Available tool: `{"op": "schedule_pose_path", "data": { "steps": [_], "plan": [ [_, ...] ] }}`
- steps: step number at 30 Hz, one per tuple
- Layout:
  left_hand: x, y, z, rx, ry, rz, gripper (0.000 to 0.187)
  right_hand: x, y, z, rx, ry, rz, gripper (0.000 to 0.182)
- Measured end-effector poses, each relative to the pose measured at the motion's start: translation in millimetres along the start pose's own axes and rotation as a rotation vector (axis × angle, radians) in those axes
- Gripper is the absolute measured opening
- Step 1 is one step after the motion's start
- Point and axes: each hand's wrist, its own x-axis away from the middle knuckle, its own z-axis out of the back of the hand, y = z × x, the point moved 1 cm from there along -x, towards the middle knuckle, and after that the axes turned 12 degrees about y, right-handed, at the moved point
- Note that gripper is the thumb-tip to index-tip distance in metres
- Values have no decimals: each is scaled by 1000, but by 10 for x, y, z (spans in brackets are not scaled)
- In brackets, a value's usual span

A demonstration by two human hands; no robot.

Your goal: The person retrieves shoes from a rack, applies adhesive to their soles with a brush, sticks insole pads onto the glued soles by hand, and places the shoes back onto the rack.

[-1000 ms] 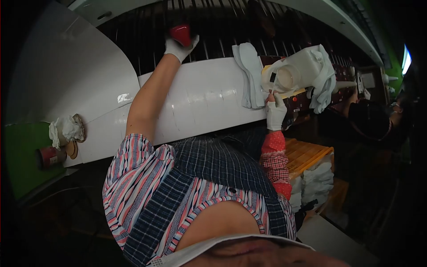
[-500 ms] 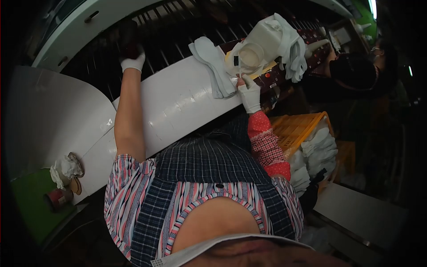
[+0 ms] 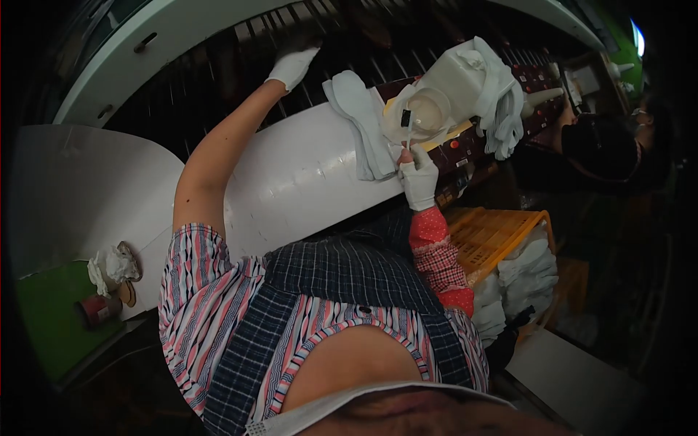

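My left hand, in a white glove, reaches over the dark machine bed with thin metal rods; its fingertips fade into the shadow. My right hand, gloved with a bare thumb tip, is closed at the right end of the white board, below a thin white strip; what it grips is too small to tell. Beside it lie flat pale gloves. Just above sit a round translucent container and a white plastic jug with more pale gloves draped over it.
An orange basket stands at the right, near a pile of white gloves. At the far right is another person in dark clothes. A crumpled white cloth and a dark red can lie at the lower left.
My left hand has moved right and up over the rods, away from a dark reddish thing near its fingers. My right hand stays closed by the container. The whole view has shifted slightly.
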Motion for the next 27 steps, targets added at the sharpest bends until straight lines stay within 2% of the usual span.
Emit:
{"op": "schedule_pose_path", "data": {
  "steps": [1, 2, 3, 4, 5, 6, 7, 9, 10, 12, 16, 18, 19, 21, 22, 24, 27],
  "plan": [
    [-180, -40, -115, -2, 3, 2, 49, 5, 24, -1, 2, 12, 6, 26],
    [-288, 167, 83, -195, 68, -148, 53, 139, -153, -98, -25, 4, 68, 26],
    [-422, 241, 24, -385, 107, -265, 57, 164, -170, -110, -16, 28, 129, 27],
    [-508, 310, -33, -385, 119, -278, 57, 192, -211, -120, -5, 50, 180, 28],
    [-590, 384, -90, -429, 177, -441, 58, 222, -256, -119, -14, 62, 98, 26],
    [-632, 475, -142, -468, 234, -604, 59, 255, -288, -124, -19, 64, 108, 26],
    [-647, 634, -143, -468, 241, -615, 59, 287, -321, -139, -49, 71, 135, 25],
    [-695, 944, -160, -747, 102, -781, 59, 342, -394, -156, -85, 84, 176, 25],
    [-716, 1004, -180, -746, 110, -790, 59, 378, -441, -164, -85, 90, 191, 25],
    [-747, 1090, -167, -901, 201, -1001, 57, 416, -528, -181, -89, 91, 220, 24],
    [-750, 1146, -106, -927, 208, -1007, 54, 438, -532, -196, -3, 96, 288, 24],
    [-729, 1202, 7, -743, 56, -870, 55, 417, -512, -183, 1, 105, 308, 24],
    [-677, 1215, 42, -747, 46, -864, 55, 400, -495, -176, 4, 98, 289, 24],
    [-474, 1273, 164, -304, 69, -668, 45, 395, -460, -163, 12, 92, 266, 25],
    [-398, 1349, 261, -303, 63, -666, 45, 386, -439, -160, -10, 91, 248, 24],
    [-264, 1495, 422, -139, -4, -398, 52, 361, -402, -152, -27, 92, 216, 24],
    [-153, 1447, 397, -30, 7, -325, 52, 338, -391, -135, -5, 88, 223, 24]
  ]
}}
